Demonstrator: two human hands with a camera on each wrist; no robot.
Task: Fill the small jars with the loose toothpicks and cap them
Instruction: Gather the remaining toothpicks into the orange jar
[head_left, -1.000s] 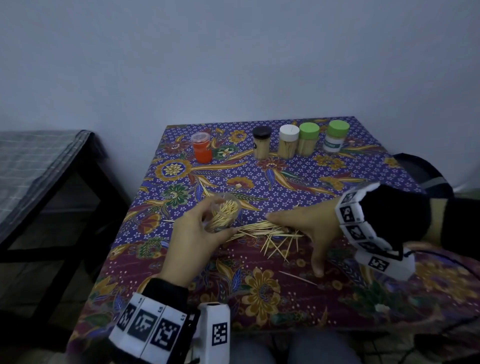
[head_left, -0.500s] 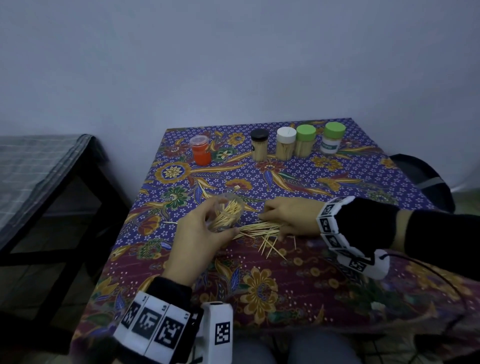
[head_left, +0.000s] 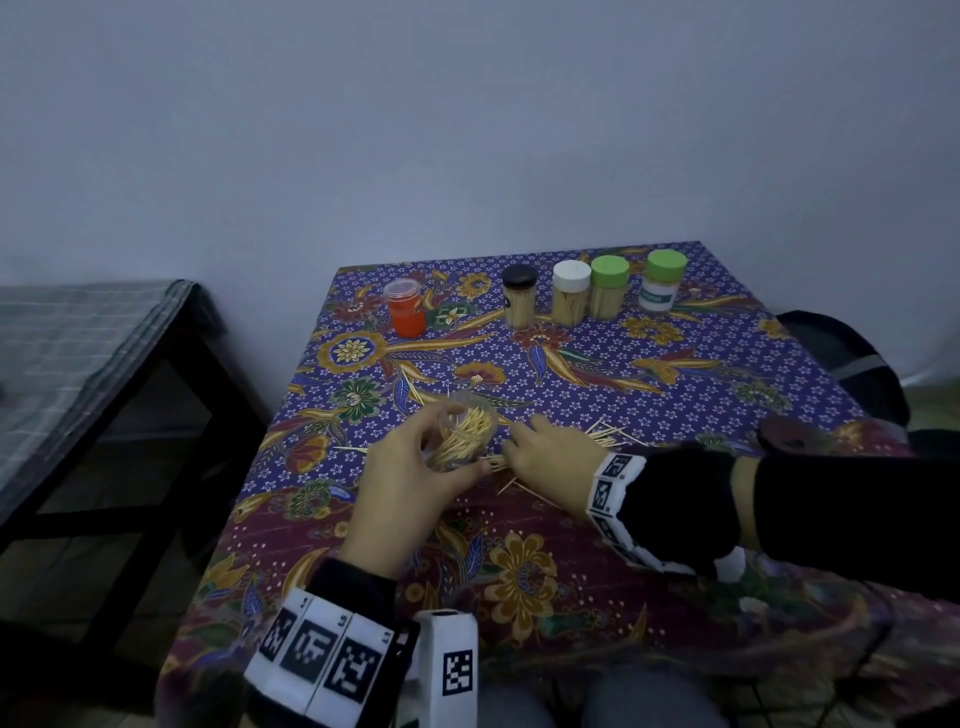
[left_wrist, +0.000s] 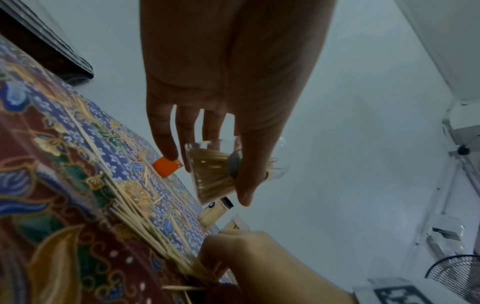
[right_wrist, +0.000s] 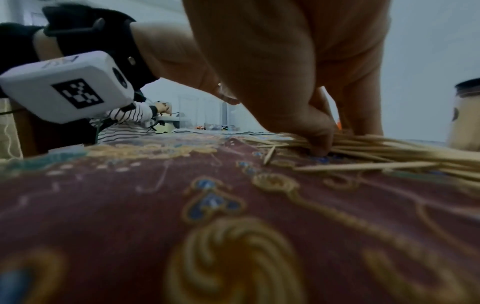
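A clear uncapped jar (head_left: 470, 423), partly filled with toothpicks, is tilted in my left hand (head_left: 452, 447), whose thumb and fingers curl round it just above the tablecloth. In the left wrist view the jar (left_wrist: 213, 174) lies on its side between thumb and fingers. Loose toothpicks (head_left: 602, 436) lie on the cloth beside and under my right hand (head_left: 519, 449), which is right next to the jar. In the right wrist view that hand (right_wrist: 342, 137) pinches a bunch of toothpicks (right_wrist: 389, 148) against the cloth with thumb and curled fingers.
Along the table's far edge stand an orange jar (head_left: 405, 306) and capped toothpick jars: black (head_left: 519, 304), white (head_left: 571, 299), green (head_left: 609, 293), and a labelled green one (head_left: 662, 280). A dark round thing (head_left: 787, 434) lies at right. A dark bench (head_left: 78, 338) stands left.
My right hand has slid left toward the jar, raking the toothpicks together, and its spread fingers have curled onto them. The left hand still holds the jar in the same spot.
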